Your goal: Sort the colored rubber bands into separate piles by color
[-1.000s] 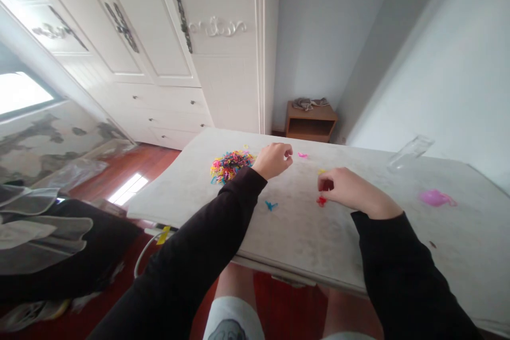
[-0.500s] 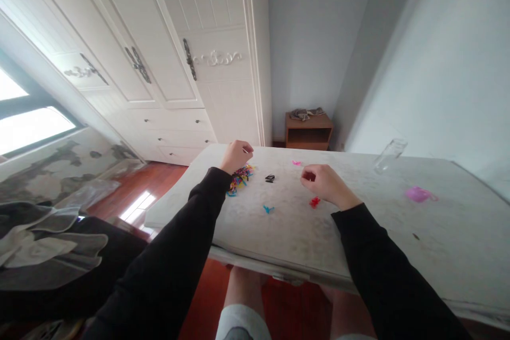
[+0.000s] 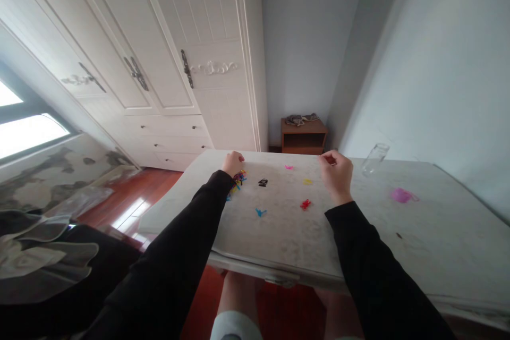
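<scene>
Two hands over a scatter of small coloured bands on a pale worktop.

The left hand rests curled over the heap of mixed-colour small elastic bands at the far left of the white, faintly stained worktop; its fingers are closed down on the heap, though whether they pinch a band I cannot tell. The right hand is raised near the far edge with fingertips pinched narrow, seemingly on a tiny red piece. Between the hands single-colour clusters lie well apart, as if kept by colour: a black one, a pink one, a yellow one, a red one and a blue one. A clear glass jar and a pink plastic lid sit to the right. Behind stand a white panelled wardrobe, a small wooden bedside table and a red wooden floor.
</scene>
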{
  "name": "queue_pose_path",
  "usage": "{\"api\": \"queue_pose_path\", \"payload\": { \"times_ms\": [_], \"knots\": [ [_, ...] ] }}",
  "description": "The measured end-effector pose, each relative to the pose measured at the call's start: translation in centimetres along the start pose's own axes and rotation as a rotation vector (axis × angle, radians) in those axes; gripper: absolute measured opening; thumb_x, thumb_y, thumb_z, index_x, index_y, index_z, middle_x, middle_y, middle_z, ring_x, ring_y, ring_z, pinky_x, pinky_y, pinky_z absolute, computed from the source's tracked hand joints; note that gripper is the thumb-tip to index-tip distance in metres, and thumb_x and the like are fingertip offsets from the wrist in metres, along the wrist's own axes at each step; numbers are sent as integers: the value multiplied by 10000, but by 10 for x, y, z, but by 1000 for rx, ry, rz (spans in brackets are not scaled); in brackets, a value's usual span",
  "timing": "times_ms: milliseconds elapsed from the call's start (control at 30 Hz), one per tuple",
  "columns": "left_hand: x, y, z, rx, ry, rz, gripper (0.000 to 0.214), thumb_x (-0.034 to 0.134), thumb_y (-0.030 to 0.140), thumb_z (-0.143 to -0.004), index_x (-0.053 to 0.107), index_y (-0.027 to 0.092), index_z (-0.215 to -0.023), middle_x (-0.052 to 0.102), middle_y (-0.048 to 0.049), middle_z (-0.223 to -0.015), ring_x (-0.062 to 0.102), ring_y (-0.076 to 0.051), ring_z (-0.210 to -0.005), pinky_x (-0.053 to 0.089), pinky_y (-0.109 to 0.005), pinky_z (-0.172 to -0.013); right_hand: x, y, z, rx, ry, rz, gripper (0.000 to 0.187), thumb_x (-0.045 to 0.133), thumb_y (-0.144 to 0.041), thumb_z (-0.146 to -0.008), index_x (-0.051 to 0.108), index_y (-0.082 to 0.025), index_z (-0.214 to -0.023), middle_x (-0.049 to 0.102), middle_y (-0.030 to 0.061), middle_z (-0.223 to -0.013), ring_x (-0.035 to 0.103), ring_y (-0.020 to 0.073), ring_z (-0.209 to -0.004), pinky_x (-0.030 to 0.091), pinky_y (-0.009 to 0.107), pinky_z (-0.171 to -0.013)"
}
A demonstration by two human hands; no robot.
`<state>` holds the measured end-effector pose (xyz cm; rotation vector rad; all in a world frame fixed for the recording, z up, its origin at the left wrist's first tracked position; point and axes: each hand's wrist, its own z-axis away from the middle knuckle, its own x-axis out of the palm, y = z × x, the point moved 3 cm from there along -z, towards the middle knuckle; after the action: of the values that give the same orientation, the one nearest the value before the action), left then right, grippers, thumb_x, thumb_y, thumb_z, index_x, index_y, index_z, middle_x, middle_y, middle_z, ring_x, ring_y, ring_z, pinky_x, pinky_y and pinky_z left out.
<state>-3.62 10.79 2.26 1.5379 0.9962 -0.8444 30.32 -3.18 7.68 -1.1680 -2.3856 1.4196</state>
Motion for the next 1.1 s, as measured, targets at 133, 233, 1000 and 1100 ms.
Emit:
{"api": "queue_pose_path", "payload": {
  "times_ms": [133,233,1000,1100],
  "knots": [
    [1,2,-2,-21,24,-12,296,578,21,-745,765,133,-945,754,-118,-908,707,-229,-934,525,-322,-906,-2,3,-3,55,57,-73,153,619,-305,-733,622,-201,-621,620,-1,-597,542,165,-602,398,302,-631],
    [2,13,0,-5,76,65,289,561,40,-755,749,153,-943,740,-87,-866,691,-207,-893,519,-317,-885,1,5,-2,76,28,-86,156,608,-304,-737,609,-204,-618,620,2,-603,539,167,-606,402,306,-635],
    [15,115,79,464,-461,1267,368,867,303,-739,651,127,-979,757,-65,-795,726,-142,-726,561,-255,-690,52,-11,38,10,-773,-334,195,724,-370,-827,693,-182,-867,765,67,-860,727,202,-814,586,363,-804],
    [15,111,76,473,-417,1225,343,862,296,-741,666,127,-965,751,-58,-792,706,-124,-704,538,-235,-660,52,-11,38,35,-747,-366,261,788,-420,-784,694,-184,-846,760,61,-837,717,196,-786,589,357,-774]
  ]
}}
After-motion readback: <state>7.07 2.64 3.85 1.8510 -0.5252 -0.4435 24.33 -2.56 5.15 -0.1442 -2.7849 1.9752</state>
